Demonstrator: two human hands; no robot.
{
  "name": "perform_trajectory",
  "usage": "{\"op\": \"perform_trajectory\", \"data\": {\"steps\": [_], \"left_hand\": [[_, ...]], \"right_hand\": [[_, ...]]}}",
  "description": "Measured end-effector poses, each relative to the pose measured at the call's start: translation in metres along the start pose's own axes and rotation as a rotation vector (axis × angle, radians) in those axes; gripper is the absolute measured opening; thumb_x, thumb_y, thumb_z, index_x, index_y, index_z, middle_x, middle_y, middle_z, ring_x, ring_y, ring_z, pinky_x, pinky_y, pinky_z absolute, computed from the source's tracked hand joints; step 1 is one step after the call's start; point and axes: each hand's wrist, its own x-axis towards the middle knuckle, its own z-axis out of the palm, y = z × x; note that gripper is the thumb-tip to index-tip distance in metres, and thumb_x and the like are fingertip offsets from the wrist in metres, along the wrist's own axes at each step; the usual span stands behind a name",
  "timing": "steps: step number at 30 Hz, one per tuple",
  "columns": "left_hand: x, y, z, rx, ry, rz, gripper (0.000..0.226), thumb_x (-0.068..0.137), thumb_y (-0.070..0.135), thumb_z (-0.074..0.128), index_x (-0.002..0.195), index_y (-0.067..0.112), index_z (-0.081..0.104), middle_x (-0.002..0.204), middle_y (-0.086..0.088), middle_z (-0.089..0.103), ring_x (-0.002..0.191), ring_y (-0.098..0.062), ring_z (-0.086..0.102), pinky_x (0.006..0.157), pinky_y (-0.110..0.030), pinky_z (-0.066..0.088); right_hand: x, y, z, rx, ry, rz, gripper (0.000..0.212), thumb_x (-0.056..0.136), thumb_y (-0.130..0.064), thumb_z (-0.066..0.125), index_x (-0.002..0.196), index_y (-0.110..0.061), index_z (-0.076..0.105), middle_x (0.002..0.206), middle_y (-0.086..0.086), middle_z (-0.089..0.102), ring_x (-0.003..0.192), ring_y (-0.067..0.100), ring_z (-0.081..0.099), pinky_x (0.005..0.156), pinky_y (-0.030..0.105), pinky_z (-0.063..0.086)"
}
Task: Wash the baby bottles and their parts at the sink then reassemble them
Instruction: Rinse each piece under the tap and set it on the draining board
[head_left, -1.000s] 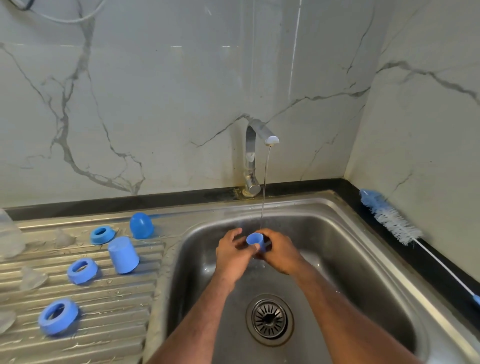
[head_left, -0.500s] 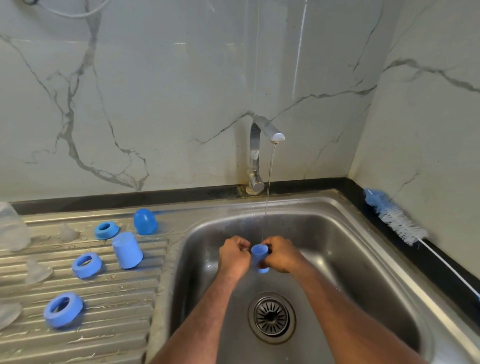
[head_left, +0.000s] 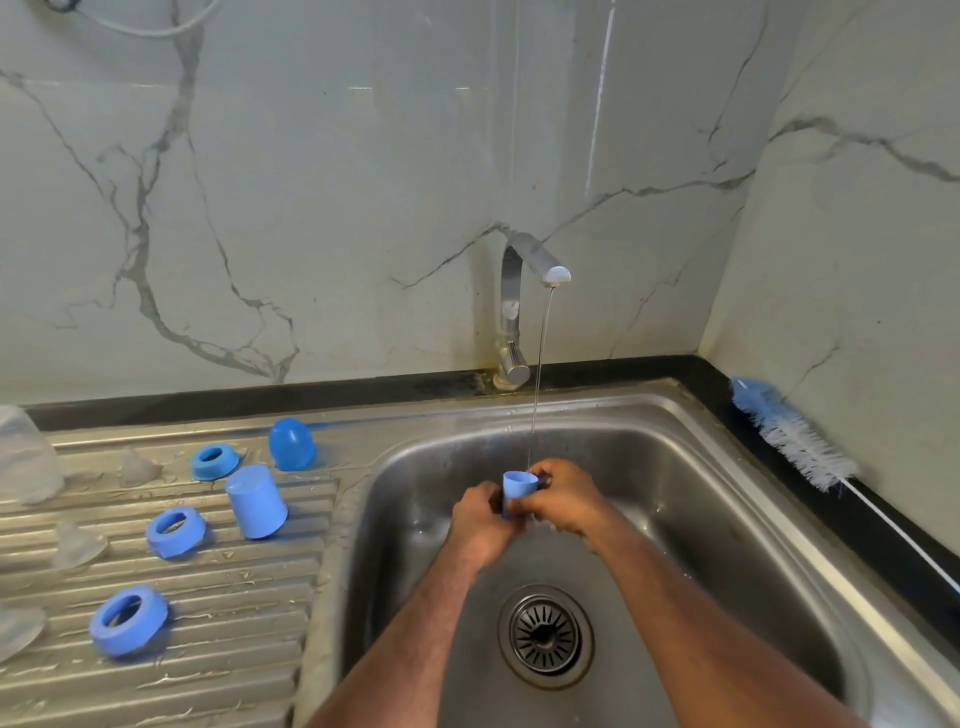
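Note:
Over the steel sink (head_left: 675, 447) I hold a small blue cap (head_left: 518, 487) upright, mouth up, under a thin stream from the tap (head_left: 530, 260). My left hand (head_left: 480, 522) grips its left side and my right hand (head_left: 563, 501) grips its right side. On the ribbed drainboard (head_left: 218, 649) lie three blue collar rings (head_left: 176, 531) (head_left: 127, 621) (head_left: 214, 461), a taller blue cap (head_left: 255, 501) standing mouth down, and a domed blue cap (head_left: 291, 444). Clear teats (head_left: 78, 543) and a clear bottle (head_left: 23, 454) sit at the far left.
A blue and white bottle brush (head_left: 795, 436) lies on the black ledge right of the sink, its wire handle running toward me. The drain strainer (head_left: 545, 635) sits in the basin below my hands. Marble wall stands behind and to the right.
Both hands stay on the small blue cap under the stream and have shifted their grip round it. The view has drifted slightly.

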Motion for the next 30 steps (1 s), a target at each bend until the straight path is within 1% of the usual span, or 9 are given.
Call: {"op": "perform_trajectory", "data": {"steps": [4, 8, 11, 15, 19, 22, 25, 27, 30], "left_hand": [[-0.008, 0.012, 0.002, -0.332, -0.120, -0.019, 0.014, 0.094, 0.018, 0.067, 0.107, 0.013, 0.069, 0.094, -0.005, 0.076, 0.070, -0.016, 0.069, 0.064, -0.034, 0.053], [-0.013, 0.024, -0.007, -0.793, -0.254, -0.175, 0.036, 0.106, 0.034, 0.047, 0.112, 0.003, 0.066, 0.089, -0.011, 0.070, 0.055, -0.016, 0.055, 0.054, -0.030, 0.048], [-0.014, 0.026, -0.012, -0.911, -0.248, -0.223, 0.045, 0.108, 0.040, 0.035, 0.113, 0.005, 0.063, 0.076, -0.007, 0.064, 0.050, -0.014, 0.042, 0.052, -0.027, 0.039], [-0.014, 0.026, -0.007, -0.907, -0.240, -0.266, 0.053, 0.109, 0.044, 0.029, 0.118, 0.002, 0.061, 0.071, -0.007, 0.059, 0.046, -0.014, 0.038, 0.052, -0.026, 0.036], [-0.011, 0.021, -0.001, -0.738, -0.161, -0.204, 0.049, 0.107, 0.048, 0.036, 0.117, 0.006, 0.061, 0.082, -0.011, 0.069, 0.059, -0.022, 0.059, 0.056, -0.031, 0.045], [-0.013, 0.019, 0.002, -0.637, -0.090, -0.070, 0.026, 0.105, 0.030, 0.052, 0.120, 0.011, 0.059, 0.085, -0.010, 0.073, 0.069, -0.021, 0.067, 0.059, -0.031, 0.051], [-0.014, 0.022, 0.001, -0.583, -0.053, 0.040, 0.019, 0.101, 0.013, 0.058, 0.118, 0.006, 0.064, 0.074, -0.008, 0.071, 0.060, -0.018, 0.065, 0.054, -0.026, 0.051], [-0.015, 0.023, 0.001, -0.471, -0.069, 0.136, 0.016, 0.099, 0.009, 0.060, 0.113, 0.009, 0.068, 0.073, -0.007, 0.070, 0.057, -0.018, 0.063, 0.051, -0.028, 0.050], [-0.017, 0.022, 0.002, -0.257, -0.067, 0.224, 0.011, 0.098, 0.009, 0.061, 0.102, 0.011, 0.071, 0.070, -0.006, 0.069, 0.052, -0.018, 0.063, 0.047, -0.027, 0.047]], "right_hand": [[-0.006, -0.005, 0.001, 0.207, -0.150, 0.031, 0.033, 0.090, -0.049, 0.070, 0.117, -0.033, 0.060, 0.108, 0.000, 0.070, 0.086, 0.011, 0.064, 0.072, 0.031, 0.051], [-0.005, -0.002, 0.001, 0.621, -0.220, 0.087, 0.032, 0.101, -0.042, 0.054, 0.118, -0.019, 0.069, 0.097, 0.004, 0.071, 0.091, 0.019, 0.062, 0.085, 0.043, 0.047], [-0.005, 0.005, 0.000, 0.699, -0.312, 0.102, 0.042, 0.099, -0.042, 0.056, 0.121, -0.008, 0.069, 0.083, 0.006, 0.062, 0.081, 0.023, 0.061, 0.083, 0.046, 0.051], [-0.013, -0.003, 0.006, 0.739, -0.315, 0.126, 0.040, 0.104, -0.039, 0.051, 0.115, -0.004, 0.067, 0.071, 0.005, 0.052, 0.057, 0.020, 0.056, 0.068, 0.037, 0.049], [-0.007, -0.006, 0.019, 0.677, -0.084, 0.189, 0.038, 0.105, -0.045, 0.048, 0.117, -0.014, 0.067, 0.087, 0.006, 0.069, 0.072, 0.018, 0.063, 0.069, 0.035, 0.054], [-0.002, -0.005, 0.024, 0.699, 0.032, 0.258, 0.037, 0.104, -0.045, 0.050, 0.112, -0.014, 0.067, 0.097, 0.014, 0.074, 0.088, 0.027, 0.072, 0.081, 0.044, 0.061], [0.001, -0.004, 0.023, 0.729, 0.023, 0.317, 0.043, 0.104, -0.048, 0.047, 0.106, -0.010, 0.067, 0.075, 0.011, 0.070, 0.065, 0.023, 0.067, 0.068, 0.038, 0.059], [0.002, -0.003, 0.021, 0.741, -0.007, 0.362, 0.049, 0.106, -0.045, 0.039, 0.094, -0.007, 0.067, 0.054, 0.007, 0.056, 0.047, 0.020, 0.052, 0.057, 0.030, 0.046], [-0.002, 0.003, 0.019, 0.676, -0.041, 0.421, 0.035, 0.093, -0.024, 0.039, 0.068, -0.011, 0.060, 0.050, 0.007, 0.050, 0.042, 0.021, 0.049, 0.054, 0.024, 0.034]]}}
